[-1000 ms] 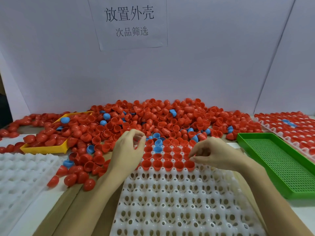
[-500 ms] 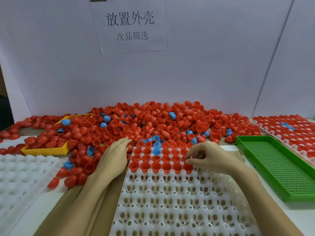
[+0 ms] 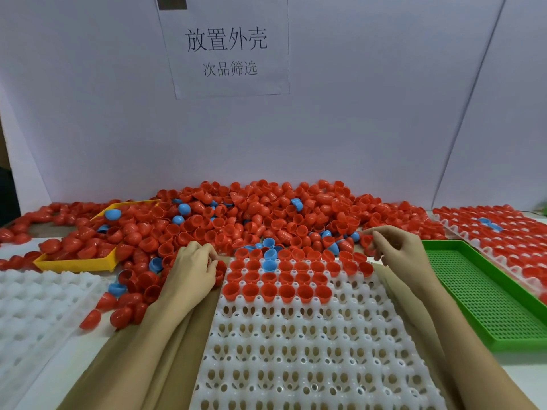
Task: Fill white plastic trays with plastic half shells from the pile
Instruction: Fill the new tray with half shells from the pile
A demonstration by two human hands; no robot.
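Pile of red and blue half shells runs along the back wall, spilling onto the far end of the white tray. Tray: only the far rows filled, near rows empty. Left hand sits at the pile edge beside the tray's left corner, fingers curled over red shells; actual grip I can't tell. Right hand pinches a red shell past the tray's far right corner. I'd seat it open side up in the next free cell.

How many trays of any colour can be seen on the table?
5. A white tray in the middle, another white tray at left, a yellow tray behind it, a green tray at right, and a filled white tray far right.
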